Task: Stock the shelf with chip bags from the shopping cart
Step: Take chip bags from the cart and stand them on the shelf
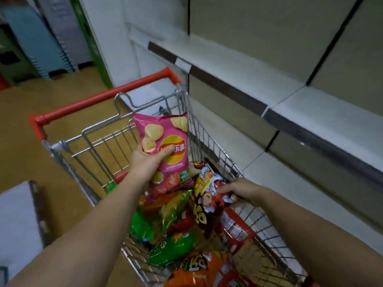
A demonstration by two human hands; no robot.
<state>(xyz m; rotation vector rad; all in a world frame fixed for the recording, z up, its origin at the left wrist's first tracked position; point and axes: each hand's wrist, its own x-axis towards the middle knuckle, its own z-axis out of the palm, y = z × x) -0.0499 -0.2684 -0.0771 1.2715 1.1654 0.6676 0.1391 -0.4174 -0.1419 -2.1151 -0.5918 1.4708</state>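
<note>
A person's left hand (145,160) grips a pink chip bag (165,148) above the wire shopping cart (99,146), thumb pressed across the yellow-and-red logo on the bag's face and fingers wrapped behind its left edge, so the bag stands nearly upright, clear of the pile below, at the end of the cart nearest the red handle (99,98). The right hand (240,188) reaches down into the cart beside its right-hand wire wall, fingers curled tight around the crinkled end of a red-and-white snack bag (209,183) with a cartoon figure printed on it; that bag still lies against the heap, its lower part touching a dark brown bag (202,218). Both bare forearms stretch in from the bottom of the frame. More bags fill the cart's basket: a green bag (172,247) in the middle, an orange bag (199,270) at the end of the cart farthest from the handle, and a yellow-green foil bag (174,208) just under the pink one. The pale store shelf (259,79) runs along the cart's right side, its dark price strip (226,88) level with the cart's rim, the boards above and below it bare. Tan flooring (62,94) lies beyond the handle.
</note>
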